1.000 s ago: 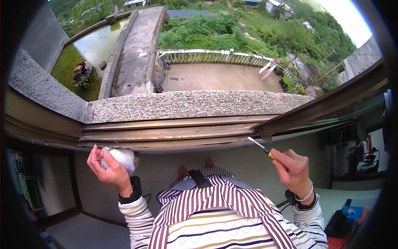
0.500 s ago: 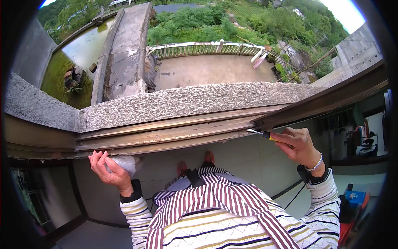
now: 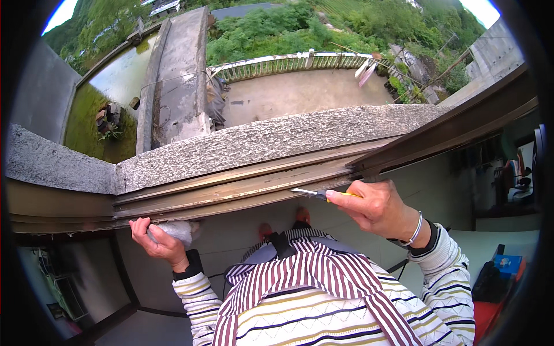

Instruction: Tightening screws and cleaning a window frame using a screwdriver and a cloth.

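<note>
My right hand [image 3: 376,206] is closed around the yellow and black handle of a screwdriver [image 3: 321,194]. Its metal shaft points left, and the tip lies on the inner rail of the brown metal window track [image 3: 242,190]. Farther left, my left hand [image 3: 157,241] rests its fingertips at the track's near edge. Between its fingers and palm is a whitish-grey, crumpled bundle [image 3: 179,232], perhaps plastic or cloth; I cannot make out which. Dirt and pale wear marks show along the rails.
Beyond the track runs a rough concrete sill [image 3: 277,138]. An upright brown window frame [image 3: 450,127] stands at the right. Outside lie a balustraded terrace [image 3: 306,89] and a pool with greenish water [image 3: 86,132]. A blue box [image 3: 508,264] sits at the lower right.
My right hand has slid the screwdriver leftward along the track, away from the upright frame. The left hand keeps its place on the track with the bundle; the whole view has tilted slightly.
</note>
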The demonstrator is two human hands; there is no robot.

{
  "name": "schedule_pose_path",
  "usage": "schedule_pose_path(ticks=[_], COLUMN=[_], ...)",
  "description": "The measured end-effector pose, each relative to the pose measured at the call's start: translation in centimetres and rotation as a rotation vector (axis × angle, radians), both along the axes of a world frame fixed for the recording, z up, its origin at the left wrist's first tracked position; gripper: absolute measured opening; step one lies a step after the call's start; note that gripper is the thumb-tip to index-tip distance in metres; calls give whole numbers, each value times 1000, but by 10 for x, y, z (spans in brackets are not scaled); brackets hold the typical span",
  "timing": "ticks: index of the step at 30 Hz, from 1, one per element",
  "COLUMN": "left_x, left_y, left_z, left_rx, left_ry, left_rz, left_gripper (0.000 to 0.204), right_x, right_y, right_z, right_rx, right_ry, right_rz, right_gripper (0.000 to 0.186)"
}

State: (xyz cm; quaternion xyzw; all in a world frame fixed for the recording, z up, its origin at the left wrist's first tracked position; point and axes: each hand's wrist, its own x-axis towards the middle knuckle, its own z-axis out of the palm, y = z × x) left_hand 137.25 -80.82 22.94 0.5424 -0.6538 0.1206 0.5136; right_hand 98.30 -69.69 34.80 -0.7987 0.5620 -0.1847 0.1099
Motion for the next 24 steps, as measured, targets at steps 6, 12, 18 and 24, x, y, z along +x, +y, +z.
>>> schedule_pose_path(ticks=[6, 12, 18, 24], left_x=[1, 0, 0, 1], left_y=[-4, -1, -2, 0], left_z=[2, 0, -2, 0], left_rx=[14, -18, 9, 4], left_ry=[-68, -34, -36, -34], left_rz=[-49, 21, 7, 27], left_gripper=[17, 16, 17, 17], right_x=[14, -49, -54, -51], right_y=[-10, 47, 36, 14], right_z=[16, 48, 48, 47], right_rx=[-10, 21, 52, 79], right_ry=[-172, -86, 75, 156], right_rz=[88, -278, -217, -71], right_gripper=[32, 33, 30, 27])
